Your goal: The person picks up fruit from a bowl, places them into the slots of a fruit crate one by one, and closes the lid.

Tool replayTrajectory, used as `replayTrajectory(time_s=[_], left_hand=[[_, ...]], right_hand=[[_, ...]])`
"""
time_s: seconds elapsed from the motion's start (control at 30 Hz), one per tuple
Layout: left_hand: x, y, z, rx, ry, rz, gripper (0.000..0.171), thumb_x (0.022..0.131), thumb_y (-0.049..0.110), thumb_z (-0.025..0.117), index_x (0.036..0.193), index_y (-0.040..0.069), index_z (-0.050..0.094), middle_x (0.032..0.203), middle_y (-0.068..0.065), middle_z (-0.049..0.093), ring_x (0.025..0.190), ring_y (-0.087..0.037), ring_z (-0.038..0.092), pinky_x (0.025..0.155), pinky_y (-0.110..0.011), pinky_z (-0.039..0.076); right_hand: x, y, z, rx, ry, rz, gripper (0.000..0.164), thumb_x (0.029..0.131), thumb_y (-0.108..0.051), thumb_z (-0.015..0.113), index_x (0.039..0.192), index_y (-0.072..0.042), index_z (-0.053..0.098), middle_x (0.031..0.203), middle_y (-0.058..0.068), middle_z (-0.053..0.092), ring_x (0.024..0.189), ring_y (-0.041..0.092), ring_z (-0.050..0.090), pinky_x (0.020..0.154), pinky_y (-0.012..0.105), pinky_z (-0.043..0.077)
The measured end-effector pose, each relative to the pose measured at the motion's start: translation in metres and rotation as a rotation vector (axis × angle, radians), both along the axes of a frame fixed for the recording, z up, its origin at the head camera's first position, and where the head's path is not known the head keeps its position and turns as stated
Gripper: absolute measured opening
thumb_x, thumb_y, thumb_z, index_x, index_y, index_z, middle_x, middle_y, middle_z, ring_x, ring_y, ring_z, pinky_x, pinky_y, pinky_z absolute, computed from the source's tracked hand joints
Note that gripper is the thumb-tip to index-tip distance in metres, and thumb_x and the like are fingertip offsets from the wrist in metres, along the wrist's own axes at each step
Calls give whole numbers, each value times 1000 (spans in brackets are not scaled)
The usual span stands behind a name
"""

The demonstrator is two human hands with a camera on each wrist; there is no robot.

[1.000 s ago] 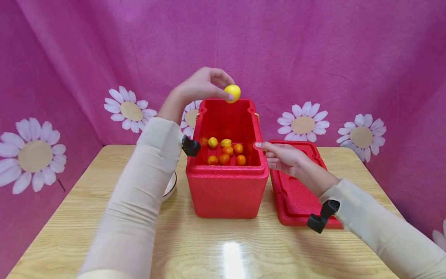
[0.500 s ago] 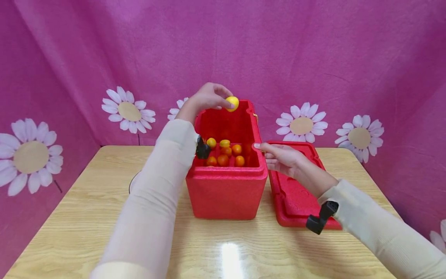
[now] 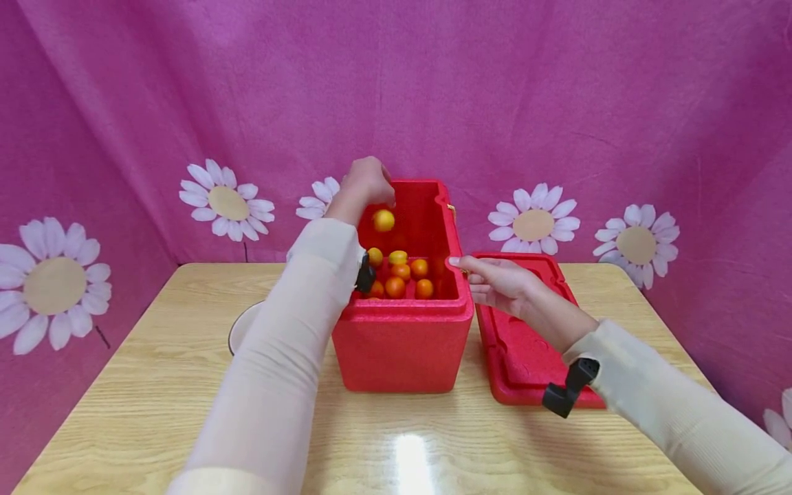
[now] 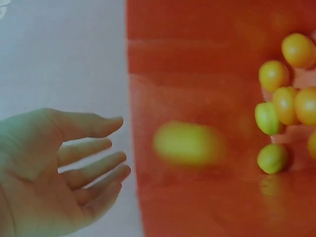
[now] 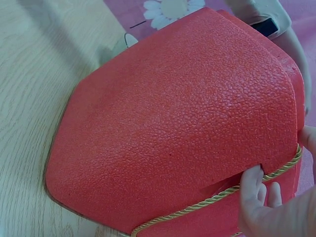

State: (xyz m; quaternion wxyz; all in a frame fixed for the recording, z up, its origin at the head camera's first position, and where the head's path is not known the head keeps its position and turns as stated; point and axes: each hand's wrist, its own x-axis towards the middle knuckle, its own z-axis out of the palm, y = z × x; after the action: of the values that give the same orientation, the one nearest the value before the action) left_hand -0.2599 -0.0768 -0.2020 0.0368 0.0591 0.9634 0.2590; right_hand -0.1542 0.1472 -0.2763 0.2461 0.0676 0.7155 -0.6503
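Note:
My left hand (image 3: 368, 181) is over the far left side of the red foam box (image 3: 402, 354), its fingers spread and loose. Just below it a round yellow fruit (image 3: 383, 220) is in mid-air inside the box, blurred by motion in the left wrist view and apart from the fingertips. Several orange fruits (image 3: 394, 287) and a few yellow ones (image 3: 398, 258) lie on the box floor. With the thumb on the rim, my right hand (image 3: 504, 280) grips the box's right side; in the right wrist view its fingers are bent at the gold cord (image 5: 197, 203).
To the right of the box lies its red lid (image 3: 526, 347) on the wooden table (image 3: 155, 385). A white bowl (image 3: 243, 328) with a dark rim stands at the left, partly behind my left sleeve. A pink flowered curtain (image 3: 383, 82) hangs behind the table.
My left hand has come down toward the box and let go of the yellow fruit, which has dropped below the rim. The right hand keeps its place on the box.

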Motion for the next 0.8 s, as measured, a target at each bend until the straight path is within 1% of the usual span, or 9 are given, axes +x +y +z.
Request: replayTrajectory(time_s=[0.03,0.1,0.2,0.3,0.4,0.47,0.57,0.67,0.8], left_hand=[[1,1,3,5,9,19,35,82,17,68,117,10,68,123,-8,65,112,-25,57,99,-37,49],[5,2,11,20,6,24,34,84,19,67,117,9,67,123,-9,65,113,-25,58,99,-36,50],[12,1,23,30,-34,-14,37,85,22,69,120,8,65,126,-8,63,116,-25,57,101,-37,49],[18,-4,32,23,-71,-68,42,87,25,69,125,9,62,131,-8,60,120,-25,55,103,-38,48],[23,-15,35,38,-53,-110,43,88,26,67,127,8,61,132,-10,60,120,-25,55,104,-39,47],[26,-26,32,75,-25,-130,43,89,25,66,127,8,60,131,-11,60,118,-26,56,103,-40,48],[31,-45,21,127,18,-157,41,90,23,64,127,5,59,129,-14,61,116,-28,57,101,-41,49],[38,-66,5,135,57,-184,41,89,23,64,125,3,60,126,-17,63,115,-30,58,97,-43,51],[52,-95,-22,127,89,-218,38,89,22,65,120,2,62,120,-19,65,110,-33,62,93,-45,53]], right_hand=[[0,0,0,0,0,1,63,93,-39,57,140,-3,35,94,-6,65,82,8,70,85,25,57],[-1,0,0,2,-1,-1,64,94,-39,56,141,-3,34,96,-5,64,82,8,70,84,24,57],[-1,1,0,-4,-4,-8,64,94,-39,56,142,-3,33,96,-5,64,82,7,70,83,24,57],[-1,2,-1,-11,-7,-16,64,93,-39,58,141,-3,34,95,-5,64,82,8,70,81,23,58],[0,2,-1,-1,-15,-32,66,91,-42,61,140,-6,36,96,-6,64,84,8,70,83,23,57],[1,3,-2,9,-18,-40,67,90,-44,62,140,-7,37,97,-6,64,86,8,70,86,24,56],[1,2,-3,18,-12,-45,67,90,-43,62,140,-6,38,97,-5,64,86,9,69,90,27,55],[1,2,-5,14,-8,-46,61,91,-42,61,135,-6,42,92,-6,65,83,8,69,87,26,56],[1,1,-7,-5,-1,-36,43,92,-40,60,120,-9,51,76,-8,64,67,5,60,79,21,57]])
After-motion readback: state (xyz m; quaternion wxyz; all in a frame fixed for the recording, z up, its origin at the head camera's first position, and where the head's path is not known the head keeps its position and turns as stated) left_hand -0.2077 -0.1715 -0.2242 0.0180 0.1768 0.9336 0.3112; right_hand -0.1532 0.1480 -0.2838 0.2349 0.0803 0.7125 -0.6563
